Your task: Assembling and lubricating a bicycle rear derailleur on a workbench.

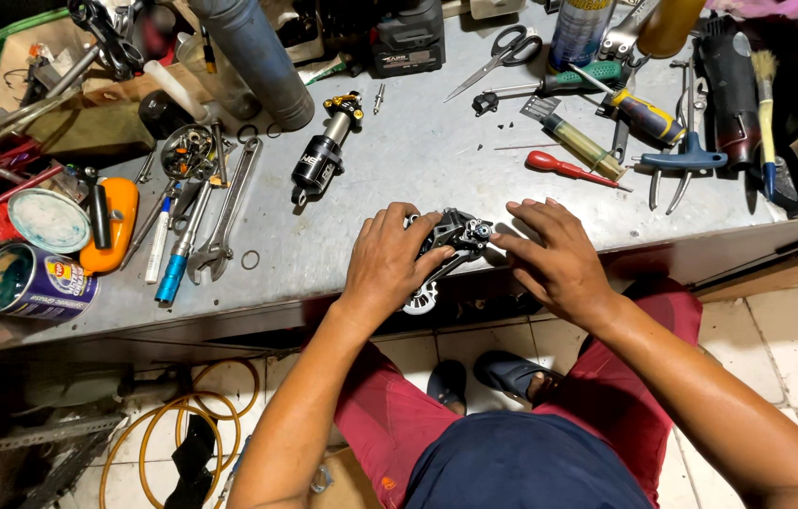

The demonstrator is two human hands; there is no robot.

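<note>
- Hands first: my left hand (388, 259) is curled around the left side of a black bicycle rear derailleur (456, 236), fingers wrapped over its body and gripping it.
- My right hand (550, 254) comes in from the other side, fingers stretched out and close together, their tips touching the derailleur's right end; I cannot tell whether thumb and finger pinch a part there.
- I see the derailleur sitting at the near edge of the grey metal surface (418, 160), its white toothed pulley wheel (421, 300) hanging just over the edge below my left hand.
- Just beyond my left hand lies a black rear shock absorber (324, 155) with a gold-coloured end, well apart from the derailleur.
- To the left I make out a combination wrench (227, 212), a blue-handled tool (176, 269) and a small loose metal ring (250, 259) near the edge.
- Farther left stand an open tin can (27, 281), an orange container (112, 226) and a round white lid (48, 220).
- Beyond my right hand lie a red-handled screwdriver (564, 168), a blue T-handle wrench (686, 155), scissors (503, 54) and a paintbrush (766, 104).
- Below the surface, a coiled yellow hose (173, 415) rests on the tiled floor (795, 349).
</note>
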